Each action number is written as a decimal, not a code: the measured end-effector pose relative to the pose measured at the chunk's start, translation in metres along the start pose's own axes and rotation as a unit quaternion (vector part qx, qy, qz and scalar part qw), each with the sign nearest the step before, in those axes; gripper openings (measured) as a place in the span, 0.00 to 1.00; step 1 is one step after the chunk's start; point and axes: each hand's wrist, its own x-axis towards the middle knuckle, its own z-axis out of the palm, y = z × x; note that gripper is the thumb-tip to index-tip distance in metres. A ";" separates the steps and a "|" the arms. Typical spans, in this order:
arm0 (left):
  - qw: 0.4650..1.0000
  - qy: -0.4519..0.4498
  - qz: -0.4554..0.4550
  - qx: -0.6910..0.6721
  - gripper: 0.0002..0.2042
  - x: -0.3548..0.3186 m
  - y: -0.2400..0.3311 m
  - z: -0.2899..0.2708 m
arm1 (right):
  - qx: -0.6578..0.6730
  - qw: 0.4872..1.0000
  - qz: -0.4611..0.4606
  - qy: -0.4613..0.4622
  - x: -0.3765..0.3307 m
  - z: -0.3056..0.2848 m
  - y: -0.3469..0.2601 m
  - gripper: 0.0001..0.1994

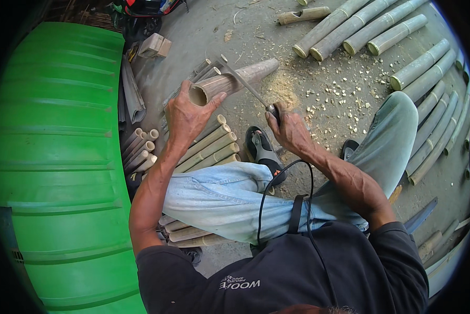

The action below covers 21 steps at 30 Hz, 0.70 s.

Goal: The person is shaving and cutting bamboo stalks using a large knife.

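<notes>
Bamboo tube (219,87), mid-work: the left hand (187,114) grips its near, open end; the right hand (289,127) is closed around a dark-handled blade (254,94) crossing the tube beyond the left hand. Pale sawdust (283,88) lies just past the right hand.

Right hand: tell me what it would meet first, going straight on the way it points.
Past the tool it grips, the right hand would probably meet the tube first, though depth is unclear from this view.
</notes>
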 end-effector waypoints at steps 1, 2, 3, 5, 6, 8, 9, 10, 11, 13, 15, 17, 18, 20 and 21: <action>0.999 0.005 -0.030 -0.021 0.31 0.002 -0.002 0.001 | 0.025 0.997 -0.064 0.018 -0.002 0.004 0.000 0.15; 0.997 0.011 -0.060 -0.042 0.30 0.004 -0.003 -0.001 | 0.031 0.997 -0.063 0.017 -0.001 0.009 0.004 0.15; 0.998 0.007 -0.059 -0.038 0.30 0.005 -0.002 -0.003 | 0.042 0.996 -0.075 0.007 -0.002 0.016 0.011 0.14; 0.997 0.004 -0.072 -0.030 0.29 0.008 0.003 -0.002 | 0.104 0.994 -0.003 0.029 0.003 0.031 0.030 0.13; 0.997 0.001 -0.074 -0.026 0.29 0.003 -0.003 -0.001 | 0.108 0.994 -0.002 0.027 0.007 0.033 0.038 0.13; 0.996 0.018 -0.069 -0.060 0.28 0.002 -0.021 0.006 | 0.041 0.998 0.049 -0.010 0.018 0.030 0.053 0.13; 0.996 0.017 -0.070 -0.058 0.28 0.001 -0.026 0.003 | 0.075 0.997 0.027 -0.013 0.013 0.028 0.033 0.13; 0.994 0.011 -0.087 -0.063 0.28 0.002 -0.022 0.001 | 0.073 0.997 0.031 -0.010 0.009 0.026 0.021 0.13; 0.992 0.005 -0.107 -0.068 0.29 0.002 -0.016 -0.002 | 0.055 0.998 -0.044 -0.007 0.005 0.024 0.011 0.14; 0.996 0.005 -0.061 -0.063 0.28 0.004 -0.013 -0.004 | 0.040 0.992 -0.121 -0.016 0.001 0.019 0.003 0.14; 1.000 -0.005 -0.008 -0.017 0.27 0.004 -0.012 -0.002 | 0.063 0.997 -0.039 0.001 0.011 0.024 0.027 0.13; 1.000 -0.002 0.010 -0.018 0.27 -0.004 -0.020 0.002 | 0.062 0.997 0.022 0.032 0.020 0.027 0.054 0.14; 0.999 0.009 0.027 -0.019 0.27 -0.003 -0.026 0.005 | 0.060 0.997 0.021 0.035 0.021 0.028 0.046 0.14; 0.999 0.006 0.024 -0.031 0.28 0.001 -0.025 0.002 | 0.066 0.997 -0.012 -0.027 0.010 0.018 0.015 0.15; 0.999 -0.003 0.019 -0.042 0.28 -0.002 -0.022 0.001 | 0.057 0.996 -0.069 -0.024 0.005 0.014 0.005 0.16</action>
